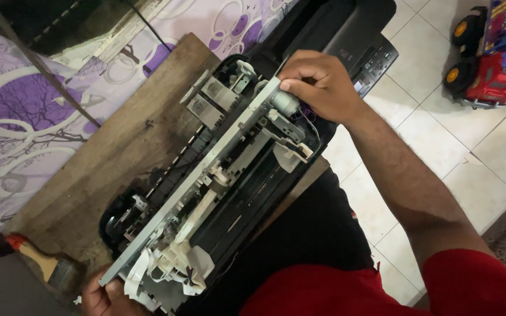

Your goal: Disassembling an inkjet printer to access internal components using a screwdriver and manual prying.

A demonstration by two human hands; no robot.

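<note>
The person's right hand (318, 85) was closed around the far end of a long grey metal frame rail (206, 175), fingers curled beside a small silver cylindrical motor (285, 103). The left hand (103, 298) gripped the near end of that rail at the bottom edge of view, only partly visible. The rail lay along an opened black plastic printer chassis (235, 181) fitted with white plastic parts, resting on a worn brown wooden board (118, 146). With 2 hands at the 2 ends, the step looked like lifting the rail assembly out; the next move would call for an even raise, minding the thin wires by the motor. A wooden-handled paintbrush (42, 263) lay near the left hand.
</note>
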